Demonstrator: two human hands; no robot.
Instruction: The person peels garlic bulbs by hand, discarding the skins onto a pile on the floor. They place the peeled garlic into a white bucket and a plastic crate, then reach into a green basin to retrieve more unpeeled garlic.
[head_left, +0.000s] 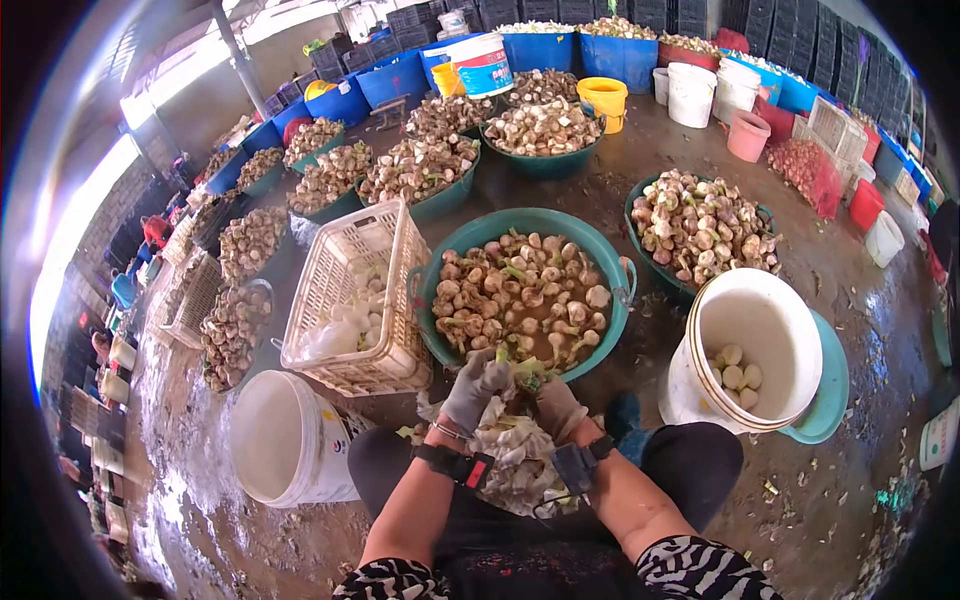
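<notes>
My left hand, in a grey glove, is closed with its fingers curled at the near rim of the green basin. What it holds, if anything, is hidden. Close beside it, my gloved right hand is closed around a garlic bulb with greenish, ragged skin, mostly covered by the fingers. Unpeeled garlic bulbs, some with green stems, lie in brownish water in the basin. Below my hands, pale loose garlic skins are heaped on my lap.
Right of me, a white bucket holds several peeled bulbs. Left stand another white bucket and a cream crate with pale contents. Heaped garlic basins lie beyond on the wet floor. A yellow bucket stands behind.
</notes>
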